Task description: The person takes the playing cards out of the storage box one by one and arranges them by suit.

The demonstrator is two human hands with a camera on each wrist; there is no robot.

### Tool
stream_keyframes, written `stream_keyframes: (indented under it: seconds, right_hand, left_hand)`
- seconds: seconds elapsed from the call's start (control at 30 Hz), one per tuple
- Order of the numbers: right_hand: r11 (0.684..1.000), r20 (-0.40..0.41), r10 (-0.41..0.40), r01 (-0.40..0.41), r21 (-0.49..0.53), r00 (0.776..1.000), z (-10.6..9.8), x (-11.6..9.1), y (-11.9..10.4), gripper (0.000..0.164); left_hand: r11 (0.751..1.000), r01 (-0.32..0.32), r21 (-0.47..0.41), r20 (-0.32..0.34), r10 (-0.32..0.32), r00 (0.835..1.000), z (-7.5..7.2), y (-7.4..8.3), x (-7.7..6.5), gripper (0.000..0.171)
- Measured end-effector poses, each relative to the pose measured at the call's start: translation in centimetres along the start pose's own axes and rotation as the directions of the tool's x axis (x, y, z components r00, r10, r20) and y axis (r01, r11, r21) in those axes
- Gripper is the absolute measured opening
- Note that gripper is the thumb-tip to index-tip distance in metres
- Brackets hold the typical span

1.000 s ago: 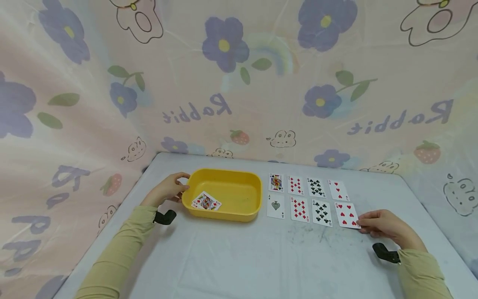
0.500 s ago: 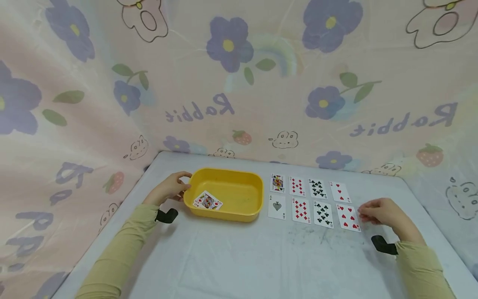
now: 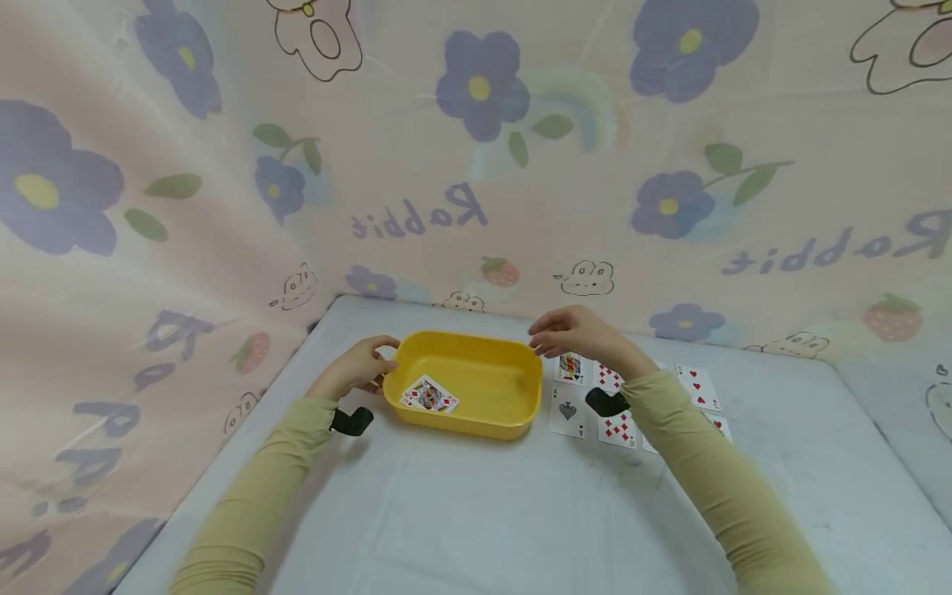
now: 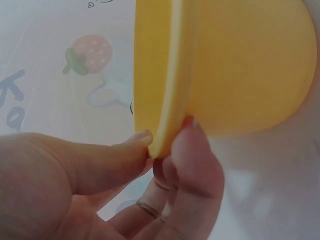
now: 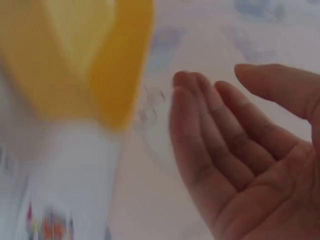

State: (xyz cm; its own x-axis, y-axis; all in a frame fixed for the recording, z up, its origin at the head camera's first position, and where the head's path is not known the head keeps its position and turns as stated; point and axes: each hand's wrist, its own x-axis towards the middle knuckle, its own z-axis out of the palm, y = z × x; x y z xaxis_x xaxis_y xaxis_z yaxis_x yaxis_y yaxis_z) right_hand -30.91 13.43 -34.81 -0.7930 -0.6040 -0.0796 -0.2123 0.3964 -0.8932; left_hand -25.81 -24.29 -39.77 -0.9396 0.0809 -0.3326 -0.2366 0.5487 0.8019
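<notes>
My left hand (image 3: 357, 365) pinches the left end of a yellow plastic tray (image 3: 476, 429). In the left wrist view, the thumb lies on one side of the tray rim (image 4: 172, 95) and the curled fingers on the other. Face-up playing cards (image 3: 430, 395) overlap in the tray's front left corner, a red-suited picture card on top. My right hand (image 3: 583, 335) is raised beside the tray's back right corner, partly over the laid-out cards. In the right wrist view its palm (image 5: 265, 195) shows nothing held, the fingers slightly bent and the thumb apart.
Right of the tray lie two rows of face-up cards, among them an ace of spades (image 3: 568, 413), a jack (image 3: 570, 369) and a hearts card (image 3: 697, 387). My right forearm hides several. A printed cloth (image 3: 416, 165) hangs behind the white-covered table (image 3: 461, 512).
My right hand has left the six of hearts and swung left and back to the tray's right corner. The left hand keeps its hold. The head view has turned slightly left.
</notes>
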Motion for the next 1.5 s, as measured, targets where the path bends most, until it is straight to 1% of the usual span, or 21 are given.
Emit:
stream_keyframes:
  seconds: [0.07,0.13,0.27,0.33,0.47,0.57,0.73,0.9,1.07,1.2,1.4,1.5]
  right_hand:
    - [1.000,0.062,0.022,-0.022,0.010,0.998,1.7,2.0,-0.4,0.031]
    - [0.999,0.122,0.034,-0.037,0.018,0.992,3.2,3.8,-0.3,0.033]
    - [0.997,0.221,0.079,-0.082,0.004,0.972,5.8,7.1,0.3,0.035]
    - [0.993,0.260,0.115,-0.119,-0.001,0.959,6.7,8.3,0.5,0.036]
    - [0.979,0.291,0.191,-0.202,0.006,0.937,8.3,9.7,0.8,0.039]
    - [0.968,0.322,0.216,-0.245,0.053,0.922,9.3,10.3,1.1,0.042]
    - [0.948,0.385,0.213,-0.286,0.144,0.898,10.7,10.8,1.4,0.042]
    - [0.946,0.417,0.209,-0.292,0.145,0.885,11.6,10.9,0.9,0.040]
    - [0.936,0.407,0.245,-0.325,0.139,0.880,12.0,11.0,0.4,0.036]
    - [0.938,0.390,0.272,-0.334,0.099,0.880,12.0,10.8,0.2,0.030]
    - [0.948,0.365,0.305,-0.315,-0.034,0.880,12.0,10.7,0.1,0.022]
    - [0.946,0.370,0.321,-0.310,-0.091,0.872,12.1,10.7,0.1,0.019]
  left_hand:
    - [1.000,0.000,0.003,-0.003,0.000,1.000,0.1,0.2,0.1,0.044]
    - [1.000,0.005,0.000,-0.007,-0.005,1.000,0.1,0.3,0.1,0.044]
    - [1.000,0.006,0.001,-0.005,-0.006,1.000,0.1,0.2,0.3,0.043]
    - [1.000,0.001,0.005,-0.002,-0.001,1.000,0.1,0.2,0.3,0.043]
    - [1.000,-0.002,-0.004,0.001,0.002,1.000,0.3,0.2,0.1,0.043]
    - [1.000,0.008,-0.013,0.001,-0.008,1.000,0.3,0.0,0.0,0.043]
    - [1.000,0.008,-0.016,0.002,-0.008,1.000,0.3,0.0,-0.1,0.043]
    - [1.000,0.010,-0.013,0.002,-0.010,1.000,0.3,0.1,0.0,0.044]
    - [1.000,0.006,0.000,0.007,-0.006,1.000,0.2,0.2,0.0,0.043]
    - [1.000,0.005,-0.003,0.011,-0.005,1.000,0.2,0.3,-0.1,0.043]
    - [1.000,-0.003,0.001,0.008,0.003,1.000,0.1,0.3,-0.1,0.043]
    - [1.000,-0.003,0.002,0.003,0.003,1.000,0.2,0.2,0.0,0.043]
